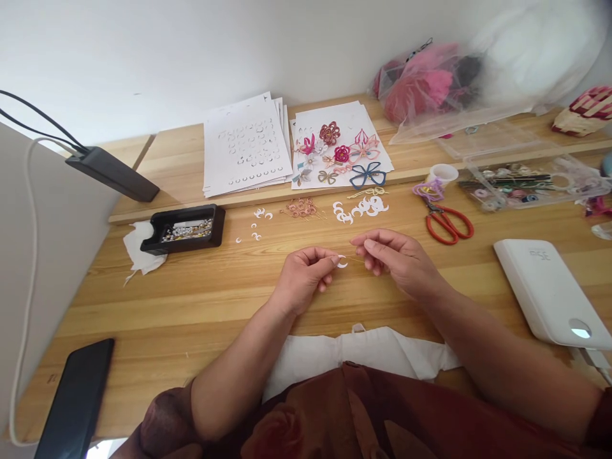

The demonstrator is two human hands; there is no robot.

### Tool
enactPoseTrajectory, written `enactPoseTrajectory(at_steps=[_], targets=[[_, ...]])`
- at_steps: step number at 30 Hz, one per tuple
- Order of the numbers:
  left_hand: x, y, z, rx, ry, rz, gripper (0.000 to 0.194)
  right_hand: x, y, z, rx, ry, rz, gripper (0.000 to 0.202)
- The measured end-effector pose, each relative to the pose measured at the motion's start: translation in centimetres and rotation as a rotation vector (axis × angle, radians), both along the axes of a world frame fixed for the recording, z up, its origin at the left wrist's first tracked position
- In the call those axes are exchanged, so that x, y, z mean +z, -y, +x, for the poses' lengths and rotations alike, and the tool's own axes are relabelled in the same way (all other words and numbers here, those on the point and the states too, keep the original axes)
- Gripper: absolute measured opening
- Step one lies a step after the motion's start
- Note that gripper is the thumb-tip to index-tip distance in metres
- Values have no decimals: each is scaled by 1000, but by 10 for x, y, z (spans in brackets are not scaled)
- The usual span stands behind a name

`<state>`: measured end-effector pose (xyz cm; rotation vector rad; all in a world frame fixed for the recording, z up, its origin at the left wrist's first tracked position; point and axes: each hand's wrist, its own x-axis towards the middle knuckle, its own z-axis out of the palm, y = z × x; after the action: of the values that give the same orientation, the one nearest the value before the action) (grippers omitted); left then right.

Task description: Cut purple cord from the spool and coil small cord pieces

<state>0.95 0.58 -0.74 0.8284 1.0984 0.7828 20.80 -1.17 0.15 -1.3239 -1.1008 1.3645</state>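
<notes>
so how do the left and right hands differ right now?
Hold: the left hand pinches a white crescent; the right hand has the thin strand running from it.
Fingers: the left hand's thumb and index finger meet at the crescent; the right hand's index fingertip reaches past its thumb tip.
Shared: both are bare, fingers turned inward towards each other.

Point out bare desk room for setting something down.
Bare wood lies between phone, black tray and left hand; a smaller patch between right hand, scissors and power bank. Crowded: beyond the hands, with white crescents and flowers on paper.
</notes>
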Motion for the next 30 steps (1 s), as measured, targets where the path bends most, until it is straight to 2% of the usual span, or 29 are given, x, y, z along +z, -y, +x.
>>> enactPoseTrajectory(at_steps=[9,15,30], targets=[[4,0,0,-20,41,-57,37,0,-1,4,117,310,235,18],[6,1,1,-62,27,-47,36,-3,1,4,76,441,403,10],[6,1,1,-53,50,-59,37,-10,0,0,56,303,320,11]])
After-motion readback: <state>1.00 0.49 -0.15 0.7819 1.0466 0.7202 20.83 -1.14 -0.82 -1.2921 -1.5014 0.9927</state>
